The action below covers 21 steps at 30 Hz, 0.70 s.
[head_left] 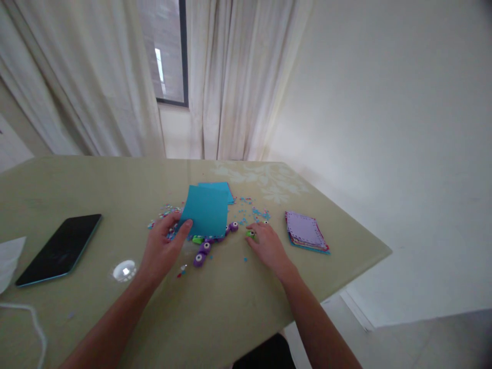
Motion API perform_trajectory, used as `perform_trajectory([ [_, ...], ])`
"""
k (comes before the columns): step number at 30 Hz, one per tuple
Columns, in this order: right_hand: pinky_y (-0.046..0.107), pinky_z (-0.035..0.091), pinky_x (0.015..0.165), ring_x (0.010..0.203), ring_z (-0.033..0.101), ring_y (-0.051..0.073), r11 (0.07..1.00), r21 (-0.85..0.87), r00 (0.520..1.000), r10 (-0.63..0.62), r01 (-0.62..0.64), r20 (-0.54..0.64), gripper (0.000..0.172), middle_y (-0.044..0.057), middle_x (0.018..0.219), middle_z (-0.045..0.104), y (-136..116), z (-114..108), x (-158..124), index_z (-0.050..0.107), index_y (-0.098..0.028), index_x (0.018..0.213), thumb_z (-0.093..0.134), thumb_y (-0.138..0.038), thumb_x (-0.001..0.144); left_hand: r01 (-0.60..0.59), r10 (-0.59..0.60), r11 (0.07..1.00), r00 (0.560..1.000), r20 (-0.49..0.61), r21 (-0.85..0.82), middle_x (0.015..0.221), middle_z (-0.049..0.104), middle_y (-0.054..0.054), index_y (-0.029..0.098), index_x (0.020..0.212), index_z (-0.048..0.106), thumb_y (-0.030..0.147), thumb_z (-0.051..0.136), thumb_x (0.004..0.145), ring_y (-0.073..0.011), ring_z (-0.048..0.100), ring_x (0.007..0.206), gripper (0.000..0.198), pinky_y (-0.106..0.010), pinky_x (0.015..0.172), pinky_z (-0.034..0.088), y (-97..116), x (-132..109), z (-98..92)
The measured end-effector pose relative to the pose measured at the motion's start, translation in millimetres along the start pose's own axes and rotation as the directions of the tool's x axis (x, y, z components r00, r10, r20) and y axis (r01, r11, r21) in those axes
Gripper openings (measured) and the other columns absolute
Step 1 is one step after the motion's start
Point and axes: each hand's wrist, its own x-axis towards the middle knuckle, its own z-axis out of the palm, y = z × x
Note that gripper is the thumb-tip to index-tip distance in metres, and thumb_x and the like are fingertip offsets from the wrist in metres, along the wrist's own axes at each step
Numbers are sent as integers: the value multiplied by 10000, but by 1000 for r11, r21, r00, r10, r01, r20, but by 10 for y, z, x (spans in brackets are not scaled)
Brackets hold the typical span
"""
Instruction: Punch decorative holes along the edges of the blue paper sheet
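Pinching the blue sheet (205,211) by its near left corner, that's my left hand (161,252): thumb on top, the other fingers tucked beneath, clenched on the paper. The sheet sits mid-tabletop (230,312), just ahead of me. Its near edge is right by the string of purple punches (204,248), and its far edge overlaps a second blue sheet (222,188) behind it. My right hand (269,247) lies low to the right, fingers stretched out and loose, tips resting on the green punch (251,234). They're not wrapped around it, as far as I can see. Paper scraps (251,211) are strewn all round.

Doing this well, I reckon, means gripping close to the corner but lightly, so the paper doesn't crease. The sheet should stay flat and taut rather than drooping on its free side. The right hand should steady the green punch against the tabletop so it can't skid on the scraps. Any edge offered to a punch should meet it square, not at a slant.

The sheet looks a little longer than wide, its long axis running away from me toward the curtains (238,77) and leaning slightly rightward. The corner I hold points back at me and left; the opposite corner points far right. Well apart on the right lies a stack of punched sheets (305,229), and far left a phone (59,248).
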Motion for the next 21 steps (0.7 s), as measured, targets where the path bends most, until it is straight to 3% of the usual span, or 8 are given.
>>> perform_trajectory([
  [3, 448, 493, 1099, 1181, 696, 297, 952, 300, 992, -13, 51, -126, 311, 141, 1213, 786, -83, 30, 133, 779, -195, 1179, 664, -443, 1030, -32, 39, 993, 998, 54, -117, 913, 753, -29, 237, 963, 751, 557, 725, 908, -224, 665, 853, 326, -336, 809, 530, 62, -14, 19],
  [5, 387, 546, 952, 1011, 713, 243, 799, 596, 996, -46, 84, -78, 418, 85, 1128, 796, -168, 36, 287, 769, -220, 1170, 637, -586, 1020, -17, 35, 981, 995, 92, -195, 915, 755, -29, 231, 959, 748, 566, 746, 903, -214, 670, 841, 339, -326, 793, 543, 87, -28, 29],
  [8, 312, 522, 739, 786, 654, 193, 573, 818, 989, -143, 47, 44, 454, 22, 908, 764, -312, 59, 530, 763, -214, 964, 840, -636, 817, 68, -43, 962, 994, 101, -263, 969, 791, -50, 216, 975, 762, 620, 811, 840, -225, 704, 881, 429, -344, 832, 573, 94, -34, 30],
  [11, 272, 425, 597, 630, 554, 147, 516, 854, 993, -118, 69, -9, 409, -19, 703, 665, -423, 115, 694, 708, -208, 765, 888, -575, 761, 183, -197, 940, 980, -22, -287, 984, 821, -68, 207, 1061, 768, 701, 862, 742, -251, 733, 907, 595, -377, 866, 589, 70, -17, 17],
  [14, 272, 364, 533, 538, 496, 126, 482, 870, 991, 23, 107, -135, 406, -42, 576, 576, -435, 177, 750, 656, -215, 679, 878, -544, 766, 228, -264, 926, 961, -84, -301, 1028, 835, -83, 210, 1165, 749, 763, 809, 771, -258, 752, 934, 682, -381, 871, 592, 58, -11, 18],
  [18, 280, 419, 524, 517, 556, 136, 346, 933, 944, 267, 96, -196, 414, -24, 576, 639, -251, 153, 750, 685, -212, 726, 909, -559, 708, 215, -219, 926, 975, 21, -311, 1241, 817, -138, 205, 1254, 715, 734, 752, 864, -280, 765, 1111, 658, -401, 973, 592, 121, -84, 82],
  [21, 273, 470, 548, 539, 599, 136, 251, 966, 932, 329, 67, -150, 440, -14, 623, 688, -93, 83, 734, 715, -205, 756, 976, -528, 614, 253, -223, 916, 966, 128, -310, 1319, 793, -169, 201, 1265, 722, 728, 762, 855, -314, 777, 1137, 668, -433, 974, 610, 211, -185, 176],
])
